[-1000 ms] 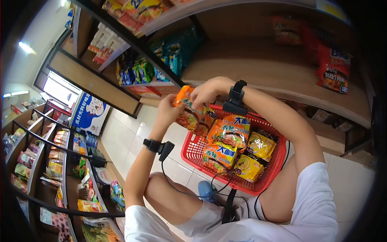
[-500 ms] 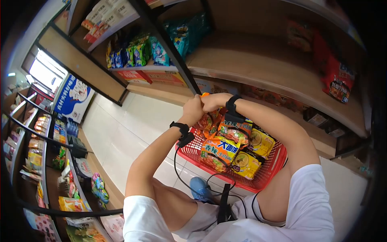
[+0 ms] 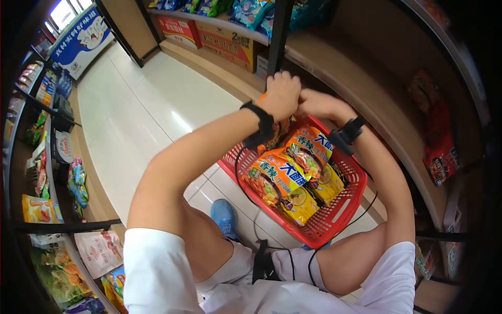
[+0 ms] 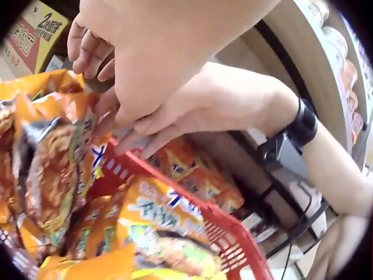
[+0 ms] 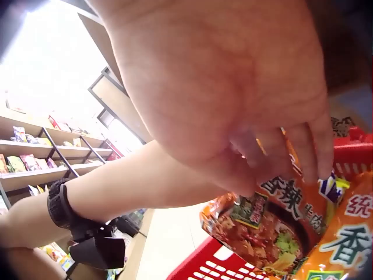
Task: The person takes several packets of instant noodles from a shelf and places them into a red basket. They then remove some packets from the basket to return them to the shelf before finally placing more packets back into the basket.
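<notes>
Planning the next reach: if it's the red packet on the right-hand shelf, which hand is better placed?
Right, probably. The right hand is nearer the red packet; the left hand sits farther off and would likely have to cross the right arm.

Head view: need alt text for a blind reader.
The left hand and right hand meet near the far rim of a red basket of orange noodle packs and yellow packs, on pale floor tiles beside shop shelves.
</notes>
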Action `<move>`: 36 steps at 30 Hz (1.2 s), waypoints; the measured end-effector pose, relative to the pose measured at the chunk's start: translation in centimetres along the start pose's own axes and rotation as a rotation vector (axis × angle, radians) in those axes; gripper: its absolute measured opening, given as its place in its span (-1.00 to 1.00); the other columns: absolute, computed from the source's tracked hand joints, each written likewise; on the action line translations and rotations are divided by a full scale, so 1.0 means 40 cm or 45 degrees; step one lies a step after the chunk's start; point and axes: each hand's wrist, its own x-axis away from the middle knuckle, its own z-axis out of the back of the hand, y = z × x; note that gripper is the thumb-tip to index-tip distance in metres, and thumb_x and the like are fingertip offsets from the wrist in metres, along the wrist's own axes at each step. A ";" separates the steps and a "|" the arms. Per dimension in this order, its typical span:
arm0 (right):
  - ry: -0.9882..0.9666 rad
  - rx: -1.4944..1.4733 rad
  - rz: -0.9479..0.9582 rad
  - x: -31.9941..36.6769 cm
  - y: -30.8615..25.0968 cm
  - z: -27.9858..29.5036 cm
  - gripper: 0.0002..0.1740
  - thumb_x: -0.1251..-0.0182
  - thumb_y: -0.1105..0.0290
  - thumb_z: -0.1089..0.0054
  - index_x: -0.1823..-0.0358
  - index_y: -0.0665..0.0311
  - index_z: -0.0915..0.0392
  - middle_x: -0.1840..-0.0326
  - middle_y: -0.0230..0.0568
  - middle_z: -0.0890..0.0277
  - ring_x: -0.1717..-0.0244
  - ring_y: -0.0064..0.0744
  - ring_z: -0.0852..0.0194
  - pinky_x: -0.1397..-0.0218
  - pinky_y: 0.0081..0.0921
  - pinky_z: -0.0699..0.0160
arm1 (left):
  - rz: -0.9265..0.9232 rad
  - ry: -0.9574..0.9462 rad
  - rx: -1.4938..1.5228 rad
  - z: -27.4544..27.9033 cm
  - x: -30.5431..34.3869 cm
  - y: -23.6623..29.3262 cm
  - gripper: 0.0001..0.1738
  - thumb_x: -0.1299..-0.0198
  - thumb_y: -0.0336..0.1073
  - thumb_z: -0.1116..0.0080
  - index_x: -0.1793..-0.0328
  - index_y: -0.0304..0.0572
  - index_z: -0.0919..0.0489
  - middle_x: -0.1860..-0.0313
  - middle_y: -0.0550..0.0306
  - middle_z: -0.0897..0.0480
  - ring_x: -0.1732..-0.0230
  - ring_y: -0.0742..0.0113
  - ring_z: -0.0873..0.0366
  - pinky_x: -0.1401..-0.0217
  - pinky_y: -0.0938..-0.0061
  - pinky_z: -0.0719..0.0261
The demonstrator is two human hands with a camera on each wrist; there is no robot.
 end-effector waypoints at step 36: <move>2.149 0.254 -0.214 0.675 0.477 0.506 -0.62 -0.27 0.18 -0.12 0.02 0.27 -0.63 0.05 -0.01 -0.66 -0.23 -0.05 -0.54 -0.35 -0.05 -0.38 | 0.341 -0.644 1.771 0.065 -0.783 0.757 -0.55 -0.51 0.05 0.08 -0.23 -0.11 -0.53 -0.03 0.00 -0.65 -0.02 0.15 -0.62 -0.19 0.20 -0.64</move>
